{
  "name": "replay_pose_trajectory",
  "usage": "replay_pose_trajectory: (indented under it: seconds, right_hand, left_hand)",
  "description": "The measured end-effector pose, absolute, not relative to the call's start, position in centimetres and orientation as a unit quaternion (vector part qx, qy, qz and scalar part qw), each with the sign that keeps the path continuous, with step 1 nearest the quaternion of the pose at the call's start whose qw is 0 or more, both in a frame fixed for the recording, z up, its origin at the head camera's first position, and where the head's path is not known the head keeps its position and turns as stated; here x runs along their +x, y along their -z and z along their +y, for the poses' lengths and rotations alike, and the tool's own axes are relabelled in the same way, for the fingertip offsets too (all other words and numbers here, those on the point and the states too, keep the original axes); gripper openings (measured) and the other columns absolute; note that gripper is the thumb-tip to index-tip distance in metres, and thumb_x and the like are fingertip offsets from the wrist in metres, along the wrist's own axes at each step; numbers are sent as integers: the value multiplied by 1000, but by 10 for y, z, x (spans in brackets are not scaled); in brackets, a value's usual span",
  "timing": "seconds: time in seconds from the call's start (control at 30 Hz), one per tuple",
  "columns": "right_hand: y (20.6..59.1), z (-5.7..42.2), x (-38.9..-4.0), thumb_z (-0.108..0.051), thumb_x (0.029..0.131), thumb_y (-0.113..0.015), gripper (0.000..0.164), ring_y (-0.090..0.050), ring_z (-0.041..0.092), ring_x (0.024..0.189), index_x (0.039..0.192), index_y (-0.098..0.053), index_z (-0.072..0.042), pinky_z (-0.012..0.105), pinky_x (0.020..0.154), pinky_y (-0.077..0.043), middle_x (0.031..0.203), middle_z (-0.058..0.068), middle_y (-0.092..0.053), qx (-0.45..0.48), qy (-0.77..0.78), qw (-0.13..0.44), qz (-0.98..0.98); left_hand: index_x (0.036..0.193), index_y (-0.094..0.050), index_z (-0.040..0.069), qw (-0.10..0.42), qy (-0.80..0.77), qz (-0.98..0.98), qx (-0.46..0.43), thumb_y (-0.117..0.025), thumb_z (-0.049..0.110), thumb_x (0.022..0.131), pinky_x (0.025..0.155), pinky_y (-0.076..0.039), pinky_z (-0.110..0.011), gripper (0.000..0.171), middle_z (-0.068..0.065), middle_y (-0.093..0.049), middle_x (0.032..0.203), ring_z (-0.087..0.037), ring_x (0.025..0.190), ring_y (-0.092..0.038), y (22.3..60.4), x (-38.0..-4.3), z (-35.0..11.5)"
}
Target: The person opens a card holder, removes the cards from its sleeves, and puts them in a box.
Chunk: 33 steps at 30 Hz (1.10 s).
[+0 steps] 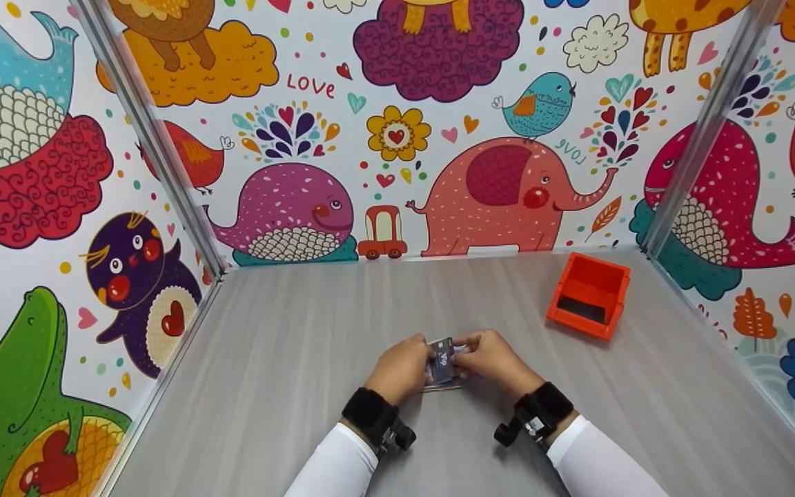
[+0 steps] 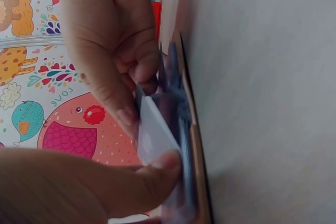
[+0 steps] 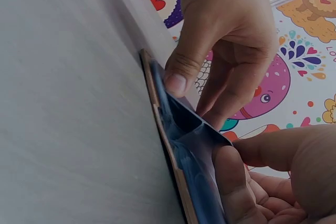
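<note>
A dark card (image 1: 443, 360) with white lettering stands between both hands over an open card holder (image 1: 447, 388). My left hand (image 1: 403, 367) pinches one side of the card between thumb and fingers. Opposite it, my right hand (image 1: 497, 359) grips a corner of the card between thumb and index finger. In the left wrist view the card's pale side (image 2: 157, 135) shows under the left thumb. The holder's clear plastic sleeves (image 3: 197, 177) bulge open beneath the card, and its brown edge (image 3: 164, 129) lies along the table.
An orange bin (image 1: 617, 293) with a dark patch inside stands at the back right of the grey wood-grain table (image 1: 287, 345). Walls printed with cartoon animals (image 1: 501, 200) close off the back and sides, with metal posts (image 1: 156, 138) at the corners.
</note>
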State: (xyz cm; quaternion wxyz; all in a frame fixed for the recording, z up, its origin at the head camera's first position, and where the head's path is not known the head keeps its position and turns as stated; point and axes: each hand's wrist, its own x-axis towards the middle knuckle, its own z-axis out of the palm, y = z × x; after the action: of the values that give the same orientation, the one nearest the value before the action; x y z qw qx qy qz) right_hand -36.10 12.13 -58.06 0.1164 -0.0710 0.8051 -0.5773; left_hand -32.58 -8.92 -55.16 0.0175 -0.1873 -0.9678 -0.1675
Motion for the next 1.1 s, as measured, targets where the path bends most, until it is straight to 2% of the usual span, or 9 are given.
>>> replay_pose_trajectory:
  seconds: [0.23,0.4,0.6,0.77,0.93,1.1]
  right_hand:
    - [580,122,-360,3,97,-74,39,-71,10,66,134,-74,15,23,60,-61,89,7,-81,-67,602,131,785]
    - [580,120,-359,-1,101,-70,32,-72,9,71,128,-76,14,23,63,-62,90,6,-81,-81,617,158,767]
    - [584,118,-359,-5,103,-71,29,-70,8,70,125,-78,11,23,61,-62,87,3,-77,-92,608,165,771]
    - [586,115,-359,-5,104,-73,27,-70,8,66,125,-78,9,23,60,-61,85,2,-75,-83,599,166,779]
    - [583,116,-359,-3,102,-73,25,-70,10,66,123,-78,10,24,61,-62,87,4,-75,-74,603,165,777]
    - [578,121,-361,-1,95,-70,23,-69,11,67,113,-80,8,24,60,-60,88,5,-78,-61,591,133,794]
  left_hand:
    - [102,-83,8,15,169,-970,-173,-98,11,84,84,-62,-39,23,0,-71,101,-17,85,-66,553,-327,-88]
    - [101,-82,8,13,163,-972,-169,-99,12,84,85,-62,-39,24,-1,-72,103,-16,85,-67,555,-327,-87]
    - [92,-76,10,23,154,-973,-172,-100,13,82,83,-63,-40,26,-2,-73,101,-18,84,-69,555,-328,-88]
    - [89,-72,10,34,145,-973,-174,-101,13,80,82,-64,-43,30,-5,-74,100,-24,87,-74,555,-327,-88]
    - [92,-70,9,36,150,-973,-170,-101,12,79,83,-64,-45,34,-6,-75,100,-28,89,-76,553,-327,-87]
    - [95,-70,9,33,157,-973,-167,-101,12,78,83,-63,-45,36,-6,-75,99,-27,90,-75,554,-328,-87]
